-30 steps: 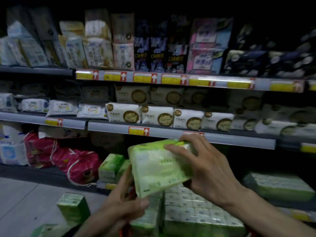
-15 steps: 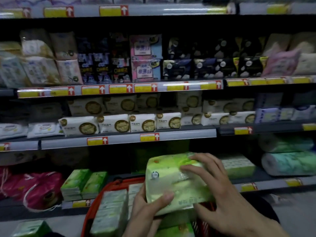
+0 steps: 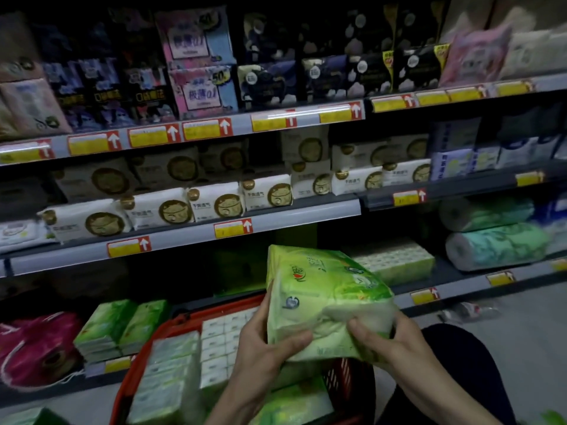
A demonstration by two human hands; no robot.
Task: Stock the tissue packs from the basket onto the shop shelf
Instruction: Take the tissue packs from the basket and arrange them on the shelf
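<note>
Right grip (image 3: 395,348) has slid down the soft green plastic-wrapped tissue pack (image 3: 322,299) to pinch its near corner; left grip (image 3: 264,342) clasps the other, above the red plastic basket (image 3: 184,321). Mid-carry; next, forward onto the bottom shelf (image 3: 460,286).

I read "50" on the pink pack (image 3: 199,90) on the top shelf (image 3: 306,113). The price tags (image 3: 207,129) show white arrows.

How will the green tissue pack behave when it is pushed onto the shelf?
Probably soft: the green tissue pack dents where the right hand and left hand grip its near end. Its glossy wrap looks slippery, so it should slide. Flat-sided, it is unlikely to roll.
</note>
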